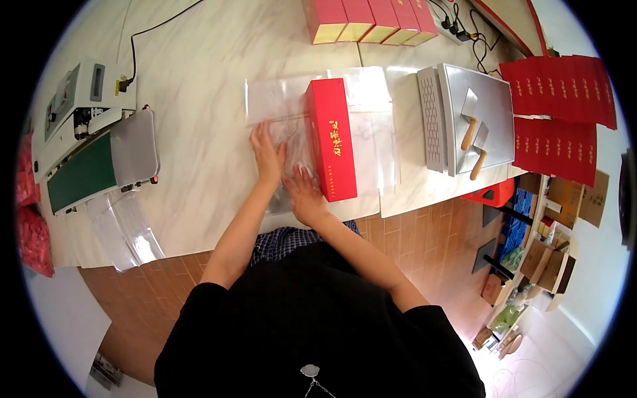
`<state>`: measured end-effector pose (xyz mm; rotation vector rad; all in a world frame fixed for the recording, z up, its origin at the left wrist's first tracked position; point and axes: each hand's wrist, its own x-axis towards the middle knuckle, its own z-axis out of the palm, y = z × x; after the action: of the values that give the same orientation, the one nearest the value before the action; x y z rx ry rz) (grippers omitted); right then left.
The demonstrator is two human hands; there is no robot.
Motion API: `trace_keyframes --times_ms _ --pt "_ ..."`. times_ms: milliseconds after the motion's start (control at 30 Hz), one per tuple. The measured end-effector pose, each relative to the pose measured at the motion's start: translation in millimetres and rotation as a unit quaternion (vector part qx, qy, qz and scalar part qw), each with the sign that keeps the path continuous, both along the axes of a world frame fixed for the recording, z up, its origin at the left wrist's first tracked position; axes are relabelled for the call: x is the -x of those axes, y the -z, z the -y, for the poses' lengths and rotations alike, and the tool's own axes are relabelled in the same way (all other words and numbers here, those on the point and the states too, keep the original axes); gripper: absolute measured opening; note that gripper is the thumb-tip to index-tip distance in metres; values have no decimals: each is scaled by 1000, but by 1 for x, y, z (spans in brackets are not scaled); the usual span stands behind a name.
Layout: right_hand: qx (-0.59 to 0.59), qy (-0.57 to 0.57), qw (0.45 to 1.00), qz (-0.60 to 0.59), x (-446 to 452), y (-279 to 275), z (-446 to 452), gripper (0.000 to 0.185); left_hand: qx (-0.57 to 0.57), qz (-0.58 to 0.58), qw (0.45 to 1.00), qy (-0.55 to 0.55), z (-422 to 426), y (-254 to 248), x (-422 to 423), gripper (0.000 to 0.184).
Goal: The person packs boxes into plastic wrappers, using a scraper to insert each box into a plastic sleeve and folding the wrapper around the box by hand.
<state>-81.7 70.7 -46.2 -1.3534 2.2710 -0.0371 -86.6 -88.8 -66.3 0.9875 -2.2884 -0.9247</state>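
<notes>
A long red gift box [332, 142] with gold lettering lies in the middle of the table, on top of clear plastic film [371, 146] that spreads out to both sides. My left hand [267, 158] rests on the film left of the box, fingers stretched out and pointing away from me. Nearer to the box, my right hand [306, 197] lies with its fingers spread on the film, close to the box's lower left edge. Neither hand is closed around anything.
A machine with a green belt [83, 172] stands at the left, clear film hanging at the table edge below it. At right, a metal hot plate [488, 126] carries two wooden-handled scrapers [469, 132]. Several red boxes [368, 23] stand at the back; red printed sheets [557, 146] lie far right.
</notes>
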Motion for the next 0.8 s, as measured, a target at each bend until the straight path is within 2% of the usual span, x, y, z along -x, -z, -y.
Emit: trace_keyframes --times_ms 133,200,333,400,467,500,567,600,700,800 --pt "-8 0 1000 5 1 -3 1 79 -33 15 998 -50 -14 -10 -20 75" --pt "-10 -2 1000 3 -1 1 0 77 -134 23 988 -70 -20 -15 -30 75" --pt "23 8 1000 -12 -1 5 -2 78 -183 23 981 -57 -26 -5 -46 73" --pt "23 11 1000 -2 3 -4 -1 80 -218 -8 970 -105 -30 -4 -53 68" --pt "34 39 996 78 7 -20 0 93 -249 1 963 -97 -30 -13 -61 61" --pt "35 40 996 78 7 -20 -3 93 -282 11 955 -92 -30 -15 -66 55" --pt "90 58 988 113 4 -20 -13 106 -302 22 951 -53 -25 -10 -80 48" --pt "89 59 988 114 3 -26 -16 106 -322 30 946 -13 -24 -7 -85 42" --pt "89 62 986 129 1 -50 -18 112 -385 91 918 -20 -18 -33 -79 33" --pt "139 32 982 124 -3 -52 -20 107 -418 78 905 -9 -18 -62 -66 34"
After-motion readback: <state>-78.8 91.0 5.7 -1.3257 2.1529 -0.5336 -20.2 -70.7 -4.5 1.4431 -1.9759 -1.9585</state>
